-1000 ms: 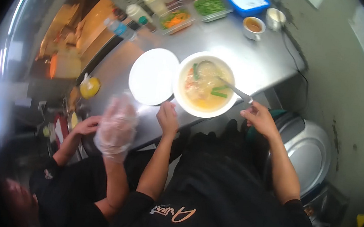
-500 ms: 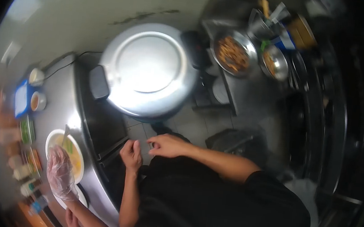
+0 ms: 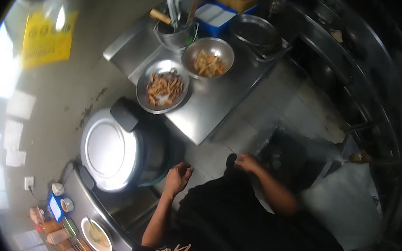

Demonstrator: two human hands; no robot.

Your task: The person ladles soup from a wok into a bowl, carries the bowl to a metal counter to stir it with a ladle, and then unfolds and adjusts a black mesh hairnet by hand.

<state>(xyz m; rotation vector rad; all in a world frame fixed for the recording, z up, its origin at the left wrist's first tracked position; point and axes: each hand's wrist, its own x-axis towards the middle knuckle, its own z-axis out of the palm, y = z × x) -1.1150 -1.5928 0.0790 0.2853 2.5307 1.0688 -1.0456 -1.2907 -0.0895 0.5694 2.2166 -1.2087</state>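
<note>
My left hand (image 3: 179, 178), below the centre of the frame, is loosely curled with nothing visible in it; I cannot tell whether the fingers close fully. My right hand (image 3: 247, 162), to its right, is bent at the fingers, and I cannot tell whether it is clenched or grips anything. Nearest my left hand, at left, is the fat, rounded cooker (image 3: 112, 151), its smooth silvery lid ringed by a raised circle, with a dark, blocky part at the edge. In the lower left, a round white bowl (image 3: 83, 228) of pale, cloudy soup sits on a brushed metal counter (image 3: 104, 211). Toward the upper middle, a shiny steel table (image 3: 199, 118) bears two round metal bowls, one (image 3: 160, 66) with craggy brown pieces, the other (image 3: 220, 48) with paler, orange-flecked bits. Beyond them lies a dark, shallow round pan (image 3: 256, 29).
</note>
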